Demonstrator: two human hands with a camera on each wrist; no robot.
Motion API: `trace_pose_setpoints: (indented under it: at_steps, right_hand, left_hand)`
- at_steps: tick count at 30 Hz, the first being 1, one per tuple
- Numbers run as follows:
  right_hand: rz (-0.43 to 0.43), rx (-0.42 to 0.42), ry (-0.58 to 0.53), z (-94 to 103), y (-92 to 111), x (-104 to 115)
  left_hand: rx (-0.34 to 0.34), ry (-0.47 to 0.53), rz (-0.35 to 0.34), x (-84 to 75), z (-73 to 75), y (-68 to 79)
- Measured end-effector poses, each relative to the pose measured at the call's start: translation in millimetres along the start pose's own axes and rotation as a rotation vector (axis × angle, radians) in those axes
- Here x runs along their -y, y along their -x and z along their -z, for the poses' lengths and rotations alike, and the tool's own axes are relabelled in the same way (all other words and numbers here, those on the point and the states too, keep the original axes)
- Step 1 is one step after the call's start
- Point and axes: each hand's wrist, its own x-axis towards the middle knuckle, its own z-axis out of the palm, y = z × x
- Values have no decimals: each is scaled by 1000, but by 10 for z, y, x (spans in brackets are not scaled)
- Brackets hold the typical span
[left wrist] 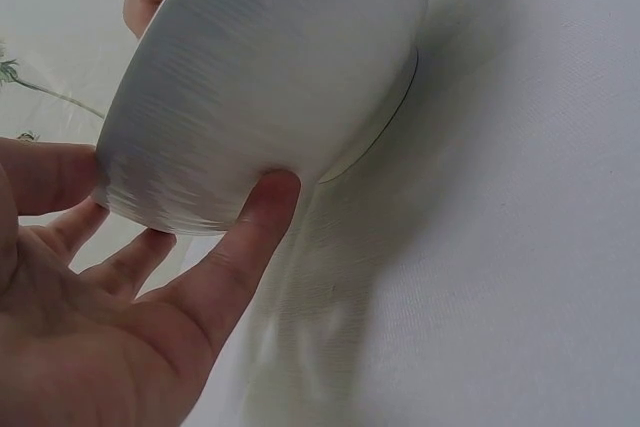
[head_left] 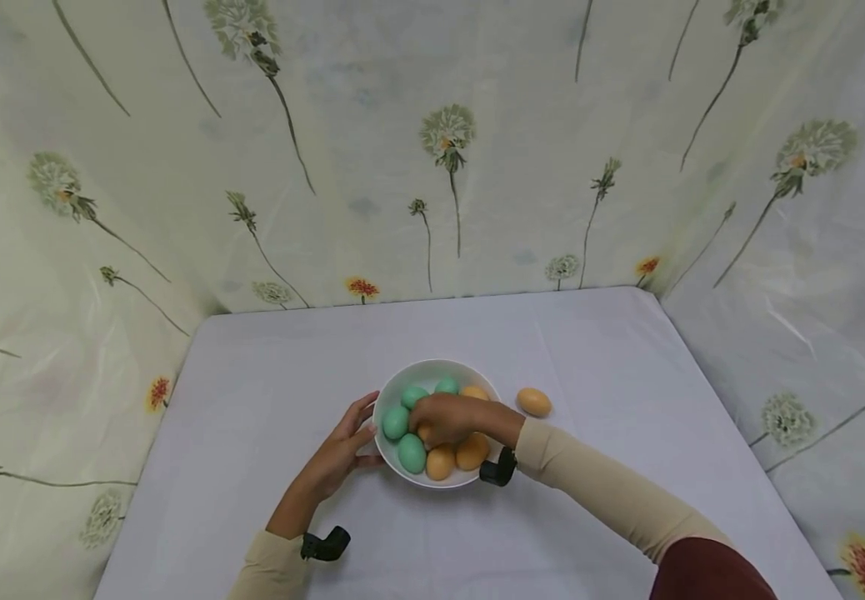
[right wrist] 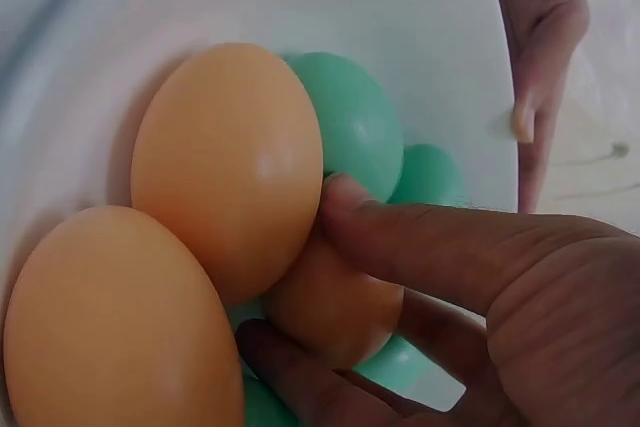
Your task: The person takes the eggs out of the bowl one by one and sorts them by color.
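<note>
A white bowl (head_left: 393, 389) on the table holds several green eggs (head_left: 412, 453) and several orange eggs (head_left: 441, 462). Against its left outer wall rests my left hand (head_left: 340, 454), fingers spread and fairly straight; in the left wrist view, the fingertips touch the bowl (left wrist: 270, 77) at its rim and side. My right hand (head_left: 451, 418) reaches down into the bowl. In the right wrist view, its thumb and a finger pinch an orange egg (right wrist: 335, 307), partly hidden behind another orange egg (right wrist: 228, 167). Green eggs (right wrist: 350, 122) lie beyond it.
One orange egg (head_left: 533, 402) lies on the white tablecloth (head_left: 290, 367) just right of the bowl. Flower-printed curtains (head_left: 372, 167) hang behind the table and on both sides. A black wrist camera (head_left: 497, 467) sits close to the bowl's lower right rim.
</note>
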Motion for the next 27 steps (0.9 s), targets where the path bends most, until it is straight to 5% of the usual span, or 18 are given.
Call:
trace_pose_setpoints:
  at_steps: [17, 27]
  right_hand:
    - [8, -24, -64, 122, 165, -6]
    - [93, -62, -22, 183, 237, -9]
  left_hand:
    - [-2, -4, 6, -4, -20, -3]
    - [-2, -7, 7, -12, -28, 3]
